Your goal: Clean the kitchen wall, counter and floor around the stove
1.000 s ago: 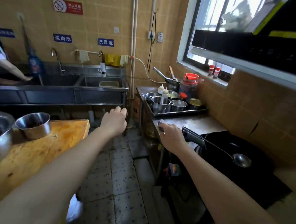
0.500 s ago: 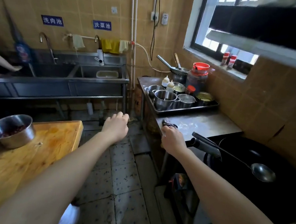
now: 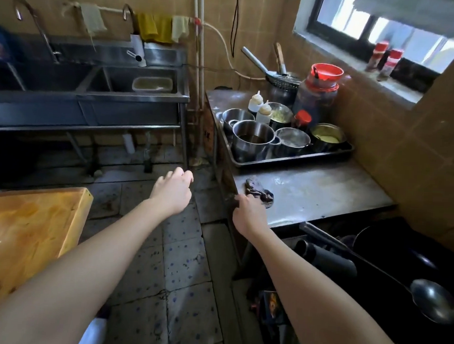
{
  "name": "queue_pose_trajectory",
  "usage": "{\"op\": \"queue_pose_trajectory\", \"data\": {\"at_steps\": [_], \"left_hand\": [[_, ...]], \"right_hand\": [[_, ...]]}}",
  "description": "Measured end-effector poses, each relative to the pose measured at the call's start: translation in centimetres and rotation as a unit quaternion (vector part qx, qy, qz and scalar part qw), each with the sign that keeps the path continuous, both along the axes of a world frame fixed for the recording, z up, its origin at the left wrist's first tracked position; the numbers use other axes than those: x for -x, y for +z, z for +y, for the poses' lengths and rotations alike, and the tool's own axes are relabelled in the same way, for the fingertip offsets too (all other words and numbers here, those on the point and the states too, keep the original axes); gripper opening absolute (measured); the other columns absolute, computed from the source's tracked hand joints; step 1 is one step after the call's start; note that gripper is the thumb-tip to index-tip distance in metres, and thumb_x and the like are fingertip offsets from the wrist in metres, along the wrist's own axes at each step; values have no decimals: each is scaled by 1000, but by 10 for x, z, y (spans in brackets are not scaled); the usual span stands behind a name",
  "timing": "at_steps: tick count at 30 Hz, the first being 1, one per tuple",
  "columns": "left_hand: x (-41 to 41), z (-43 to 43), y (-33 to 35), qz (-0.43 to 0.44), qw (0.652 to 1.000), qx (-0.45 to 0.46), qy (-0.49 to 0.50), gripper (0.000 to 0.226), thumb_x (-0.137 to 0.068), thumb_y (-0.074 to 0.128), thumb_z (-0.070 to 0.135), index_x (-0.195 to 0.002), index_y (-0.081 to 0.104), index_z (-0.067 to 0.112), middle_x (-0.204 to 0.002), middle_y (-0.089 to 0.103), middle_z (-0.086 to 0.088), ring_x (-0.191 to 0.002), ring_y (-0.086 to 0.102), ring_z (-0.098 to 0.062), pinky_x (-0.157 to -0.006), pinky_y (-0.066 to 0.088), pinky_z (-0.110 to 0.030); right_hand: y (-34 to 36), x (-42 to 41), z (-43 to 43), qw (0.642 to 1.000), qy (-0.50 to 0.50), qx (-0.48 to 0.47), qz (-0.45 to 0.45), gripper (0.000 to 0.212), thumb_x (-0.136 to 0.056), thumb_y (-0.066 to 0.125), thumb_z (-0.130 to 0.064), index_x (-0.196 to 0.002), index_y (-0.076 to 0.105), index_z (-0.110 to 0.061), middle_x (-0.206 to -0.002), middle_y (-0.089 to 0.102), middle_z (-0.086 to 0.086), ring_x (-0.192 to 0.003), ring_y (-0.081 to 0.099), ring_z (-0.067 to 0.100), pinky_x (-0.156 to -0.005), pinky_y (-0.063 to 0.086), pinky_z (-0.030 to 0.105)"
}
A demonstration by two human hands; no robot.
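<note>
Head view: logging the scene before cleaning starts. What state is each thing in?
left hand: loosely curled, empty.
right hand: at counter edge by rag; grip unclear.
rag: crumpled on counter.
jar: upright, red-topped.
tray: filled with pots.
wok: ladle lying across it.

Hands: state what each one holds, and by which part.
Left hand holds nothing, above the floor. Right hand sits on the counter, fingers curled at the near end of the dark rag; whether it grips it cannot be told.

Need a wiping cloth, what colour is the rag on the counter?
Dark brown; the rag shows best in the head view.
</note>
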State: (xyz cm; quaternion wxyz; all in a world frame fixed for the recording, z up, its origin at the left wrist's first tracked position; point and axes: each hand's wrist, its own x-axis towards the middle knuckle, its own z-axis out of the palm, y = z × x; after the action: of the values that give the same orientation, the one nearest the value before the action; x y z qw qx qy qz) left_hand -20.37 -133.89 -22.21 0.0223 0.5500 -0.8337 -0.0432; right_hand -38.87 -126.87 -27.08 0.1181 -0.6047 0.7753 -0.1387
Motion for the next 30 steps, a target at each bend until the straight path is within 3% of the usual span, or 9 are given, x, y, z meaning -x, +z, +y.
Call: {"op": "queue_pose_trajectory", "data": {"at_steps": [10, 15, 17, 24, 30], "left_hand": [[23, -63, -47, -1, 999, -34, -28, 28, -94, 38, 13, -120, 46, 17, -120, 47, -7, -108, 47, -26, -92, 37, -38], [33, -123, -73, -6, 997, -51, -58, 30, -90, 37, 9, -118, 46, 17, -117, 47, -6, -105, 47, -26, -87, 36, -36], [36, -151, -82, -13, 995, -65, -71, 31, -90, 36, 7, -118, 46, 17, -116, 47, -6, -104, 46, -25, -85, 35, -35], [55, -216, -101, -20, 990, -80, -111, 31, -91, 37, 7, -120, 45, 16, -116, 48, -6, -106, 48, -24, -89, 38, -34], [66, -238, -120, -19, 984, -99, -145, 32, -92, 37, 9, -122, 45, 16, -120, 47, -5, -108, 47, -25, -91, 38, -35]], "right_hand": [[-33, 22, -56, 999, -35, -30, -1, 36, -86, 45, -9, -121, 54, -12, -117, 57, 11, -109, 51, 32, -88, 41, 40], [-51, 49, -100, 993, -102, -52, 4, 25, -84, 47, -8, -106, 59, -11, -109, 61, 11, -97, 55, 32, -76, 44, 36], [-62, 55, -114, 989, -128, -70, -8, 25, -86, 48, -10, -109, 58, -13, -112, 58, 11, -99, 53, 33, -79, 44, 38], [-85, 71, -150, 963, -200, -178, -24, 54, -89, 52, -20, -139, 35, -28, -142, 41, 10, -122, 46, 35, -101, 40, 44], [-106, 77, -162, 944, -243, -223, -27, 45, -90, 42, -10, -133, 36, -23, -137, 39, 17, -124, 39, 39, -103, 36, 46]]}}
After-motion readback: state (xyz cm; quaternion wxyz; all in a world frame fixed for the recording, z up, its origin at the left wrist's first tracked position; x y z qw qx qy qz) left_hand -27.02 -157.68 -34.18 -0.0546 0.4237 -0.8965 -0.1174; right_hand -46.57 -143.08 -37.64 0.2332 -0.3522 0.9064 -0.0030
